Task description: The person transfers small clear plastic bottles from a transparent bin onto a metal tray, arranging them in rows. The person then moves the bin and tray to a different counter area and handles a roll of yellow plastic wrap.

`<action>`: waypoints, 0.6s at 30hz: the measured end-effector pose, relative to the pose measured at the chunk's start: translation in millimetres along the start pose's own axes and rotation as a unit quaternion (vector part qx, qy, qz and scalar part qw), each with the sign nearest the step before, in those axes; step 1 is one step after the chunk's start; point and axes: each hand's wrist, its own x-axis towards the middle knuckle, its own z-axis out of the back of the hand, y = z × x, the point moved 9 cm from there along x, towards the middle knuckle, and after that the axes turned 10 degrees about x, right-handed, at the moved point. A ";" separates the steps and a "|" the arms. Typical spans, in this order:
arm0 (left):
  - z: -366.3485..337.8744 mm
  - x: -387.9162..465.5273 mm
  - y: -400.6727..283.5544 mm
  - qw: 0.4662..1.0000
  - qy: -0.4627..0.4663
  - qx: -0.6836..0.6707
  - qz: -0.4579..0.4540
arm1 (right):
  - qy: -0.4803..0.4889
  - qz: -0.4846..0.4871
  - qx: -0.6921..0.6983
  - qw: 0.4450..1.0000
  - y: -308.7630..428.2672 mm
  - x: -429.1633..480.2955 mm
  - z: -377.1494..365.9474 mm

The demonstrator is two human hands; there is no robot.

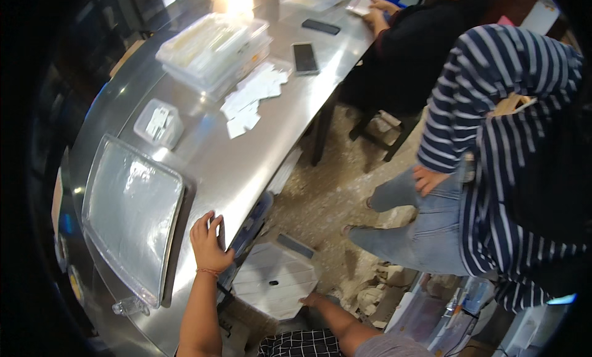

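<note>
My left hand (pixel 209 242), with a thin cord bracelet at the wrist, is held with fingers apart at the front edge of the stainless-steel table (pixel 203 172). Nothing is in it. To its left lies a rectangular metal tray (pixel 134 209) with a shiny, film-like surface. Low beside the table, my right hand (pixel 311 300) grips the rim of a pale octagonal stool (pixel 273 278); most of its fingers are hidden. The stool's slatted top has a small dark slot in its middle. A clear glass or plastic vessel (pixel 132 306) rests by the tray's near corner.
Stacked clear plastic boxes (pixel 212 51), scattered white cards (pixel 254 98), a small plastic tub (pixel 158 124) and a phone (pixel 305 58) occupy the table. A person in a striped top (pixel 499 74) stands at right; another in black (pixel 407 51) sits beyond. Plastic bins (pixel 425 306) stand lower right.
</note>
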 end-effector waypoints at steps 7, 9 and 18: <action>-1.5 -12.8 4.2 0.995 -0.073 -0.043 -0.049 | -0.110 0.099 -0.029 0.989 15.4 -109.2 76.2; 8.7 -16.6 -6.8 0.982 -0.131 -0.078 -0.112 | -0.178 0.101 0.009 0.979 -7.5 -134.6 100.2; -4.8 -15.9 -1.9 0.997 0.053 0.044 -0.038 | -0.235 0.088 0.095 0.963 -173.4 -127.7 148.3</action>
